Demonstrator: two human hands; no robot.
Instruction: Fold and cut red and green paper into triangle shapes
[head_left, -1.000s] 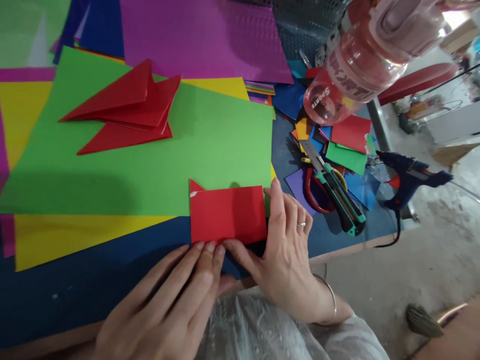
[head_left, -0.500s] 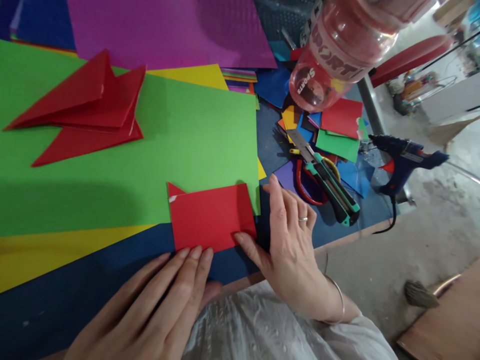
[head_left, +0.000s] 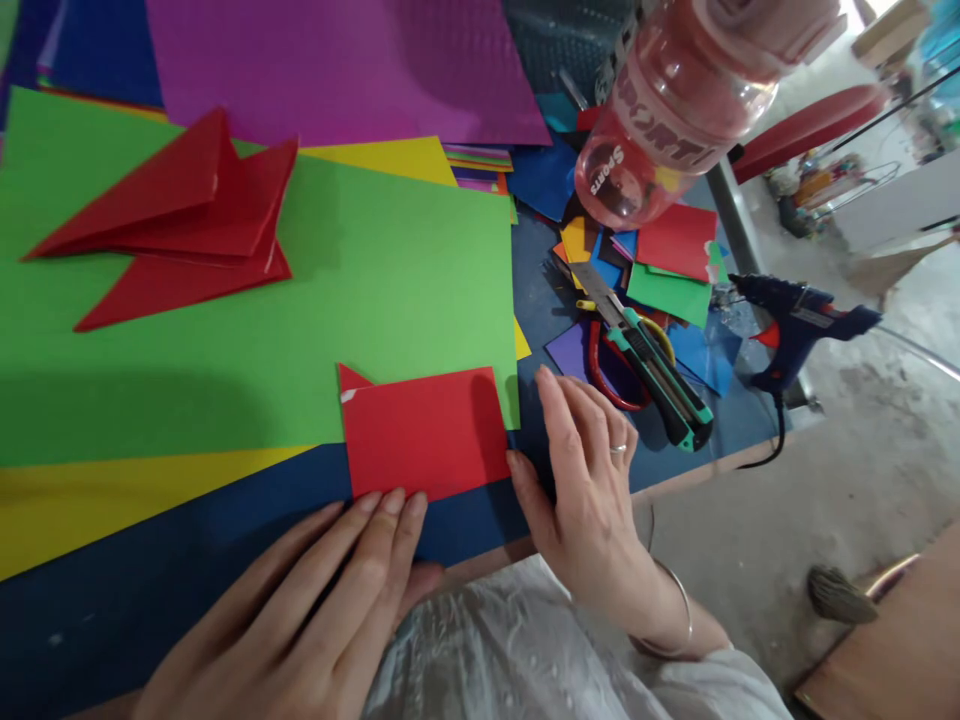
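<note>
A folded red paper (head_left: 427, 430) lies flat, partly on a green sheet (head_left: 405, 270) and partly on the blue table, with a small triangular tip showing at its upper left. My left hand (head_left: 315, 600) is stretched out, its fingertips resting on the paper's lower left edge. At the paper's lower right corner is the thumb of my right hand (head_left: 585, 490), fingers apart and holding nothing. Further up on the green sheet sits a folded red paper shape (head_left: 187, 210) with pointed ends.
Right of my right hand lie a utility knife (head_left: 649, 370) with its blade out, scissors (head_left: 600, 370) and paper scraps (head_left: 675, 250). A pink bottle (head_left: 660, 130) stands behind them. A blue glue gun (head_left: 795, 325) rests at the table's right edge. A purple sheet (head_left: 337, 70) covers the back.
My right thumb has slid rightward from the red paper's lower edge to its corner. My left hand stays in place. The view has shifted slightly.
</note>
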